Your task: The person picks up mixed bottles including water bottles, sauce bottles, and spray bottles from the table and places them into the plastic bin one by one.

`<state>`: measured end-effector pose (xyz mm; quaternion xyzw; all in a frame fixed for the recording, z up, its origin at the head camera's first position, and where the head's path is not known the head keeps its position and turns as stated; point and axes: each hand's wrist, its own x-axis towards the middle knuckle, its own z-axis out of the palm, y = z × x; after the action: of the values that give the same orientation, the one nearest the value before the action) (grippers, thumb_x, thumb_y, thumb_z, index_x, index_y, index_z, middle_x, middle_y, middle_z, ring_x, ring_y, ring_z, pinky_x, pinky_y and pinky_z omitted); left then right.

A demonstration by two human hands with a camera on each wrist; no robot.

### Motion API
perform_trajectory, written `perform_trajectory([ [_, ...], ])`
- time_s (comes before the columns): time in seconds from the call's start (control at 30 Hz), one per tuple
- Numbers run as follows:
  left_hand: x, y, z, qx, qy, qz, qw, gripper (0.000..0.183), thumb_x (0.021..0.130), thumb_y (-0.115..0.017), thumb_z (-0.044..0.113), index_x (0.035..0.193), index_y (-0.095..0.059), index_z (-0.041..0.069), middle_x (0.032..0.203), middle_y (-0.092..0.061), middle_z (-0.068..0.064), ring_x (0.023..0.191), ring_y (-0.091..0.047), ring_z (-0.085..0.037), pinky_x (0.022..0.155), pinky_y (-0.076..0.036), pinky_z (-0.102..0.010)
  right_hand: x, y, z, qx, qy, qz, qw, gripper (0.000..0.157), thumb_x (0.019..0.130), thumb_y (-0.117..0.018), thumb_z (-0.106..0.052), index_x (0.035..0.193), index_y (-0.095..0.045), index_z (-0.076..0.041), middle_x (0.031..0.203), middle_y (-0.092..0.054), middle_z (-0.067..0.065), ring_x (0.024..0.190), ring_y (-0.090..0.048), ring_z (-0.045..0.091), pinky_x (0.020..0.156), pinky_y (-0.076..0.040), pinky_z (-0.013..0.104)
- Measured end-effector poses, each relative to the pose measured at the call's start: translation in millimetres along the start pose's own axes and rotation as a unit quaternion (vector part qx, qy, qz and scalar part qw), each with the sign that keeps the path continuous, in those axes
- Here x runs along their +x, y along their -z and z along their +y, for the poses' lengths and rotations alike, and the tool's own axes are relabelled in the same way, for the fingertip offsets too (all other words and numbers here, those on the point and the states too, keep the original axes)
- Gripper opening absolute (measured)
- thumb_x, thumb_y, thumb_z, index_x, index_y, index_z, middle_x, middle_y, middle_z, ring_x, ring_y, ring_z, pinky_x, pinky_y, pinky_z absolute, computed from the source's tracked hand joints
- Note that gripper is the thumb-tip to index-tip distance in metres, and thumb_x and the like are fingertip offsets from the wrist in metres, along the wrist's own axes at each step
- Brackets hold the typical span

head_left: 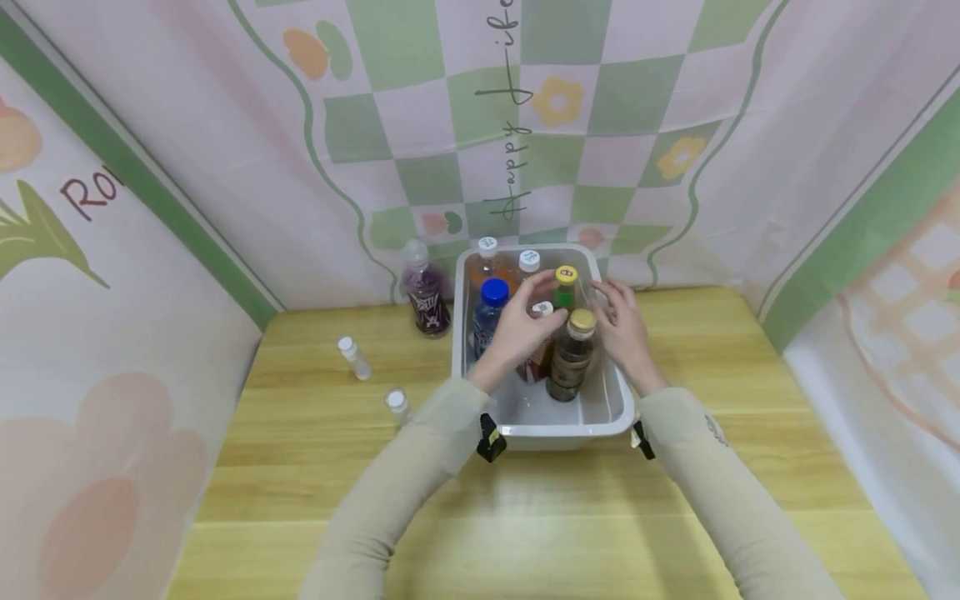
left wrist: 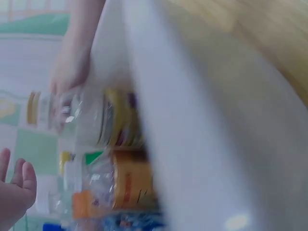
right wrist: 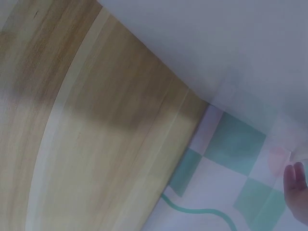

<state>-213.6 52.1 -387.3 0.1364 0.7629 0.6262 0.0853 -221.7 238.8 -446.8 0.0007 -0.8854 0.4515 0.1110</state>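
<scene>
So, the left grip (head_left: 520, 329) is loosely spread above the light-grey plastic tub (head_left: 558, 431), holding nothing; the right grip (head_left: 624, 331), also relaxed, is beside the brownish, gold-capped, see-through bottle (head_left: 572, 367), touch unclear. That bottle's upright toward the tub's near-right corner, probably to save room.

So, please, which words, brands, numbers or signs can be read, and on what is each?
"Happy Life": back curtain; its last letter is cut by the picture's edge.
"Ro" and part of another letter: left curtain.
Bottle labels: too blurred.
Cap marks: too small.
Right sleeve mark: too small.
</scene>
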Motion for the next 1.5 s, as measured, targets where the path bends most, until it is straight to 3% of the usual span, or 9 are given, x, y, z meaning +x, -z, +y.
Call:
perform_trajectory([
  [0.27,12.9,42.1,8.7,-0.039,-0.033,0.096,0.994,0.051,0.089,-0.06,0.008,0.138,-0.045,0.008,0.135,-0.056,-0.012,0.125,-0.053,-0.025,0.107,-0.045,-0.034,-0.9,0.3,1.3,0.001,0.0,0.007,1.0,0.041,0.097,-0.046,-0.008,0.137,-0.046,0.0,0.153,-0.027,0.022,0.131,-0.04,0.047,0.108,-0.039,0.057],
  [0.6,23.3,98.9,2.1,-0.034,-0.014,0.196,0.9799,0.047,0.091,-0.057,0.007,0.137,-0.046,0.008,0.138,-0.054,-0.014,0.126,-0.052,-0.026,0.11,-0.043,-0.035,0.0,0.3,0.1,-0.012,-0.002,0.001,1.0,0.04,0.097,-0.047,-0.008,0.136,-0.047,0.001,0.15,-0.034,0.024,0.131,-0.04,0.046,0.107,-0.04,0.057],
  [0.8,26.7,119.7,-5.6,-0.05,-0.015,0.219,0.9744,0.049,0.089,-0.055,0.001,0.137,-0.044,0.002,0.139,-0.052,-0.017,0.127,-0.051,-0.029,0.109,-0.044,-0.035,-0.3,1.6,0.7,-0.032,-0.009,-0.003,0.999,0.04,0.098,-0.046,-0.01,0.136,-0.046,-0.001,0.147,-0.038,0.025,0.128,-0.043,0.046,0.106,-0.042,0.057],
  [1.1,29.6,142.7,-15.2,-0.023,0.008,0.247,0.9686,0.055,0.086,-0.056,-0.003,0.138,-0.045,0.008,0.138,-0.053,-0.013,0.127,-0.051,-0.028,0.108,-0.044,-0.033,0.3,0.2,2.5,-0.025,-0.001,0.005,1.0,0.038,0.097,-0.048,-0.008,0.134,-0.049,0.001,0.145,-0.041,0.024,0.128,-0.044,0.045,0.106,-0.041,0.056],
  [1.5,38.2,157.0,-27.9,-0.001,0.054,0.253,0.9659,0.066,0.084,-0.055,-0.009,0.143,-0.04,0.014,0.145,-0.047,-0.007,0.134,-0.043,-0.024,0.111,-0.041,-0.033,0.5,0.0,2.1,-0.022,-0.001,0.002,1.0,0.038,0.097,-0.047,-0.007,0.134,-0.048,0.002,0.145,-0.04,0.025,0.127,-0.044,0.045,0.105,-0.042,0.056],
])
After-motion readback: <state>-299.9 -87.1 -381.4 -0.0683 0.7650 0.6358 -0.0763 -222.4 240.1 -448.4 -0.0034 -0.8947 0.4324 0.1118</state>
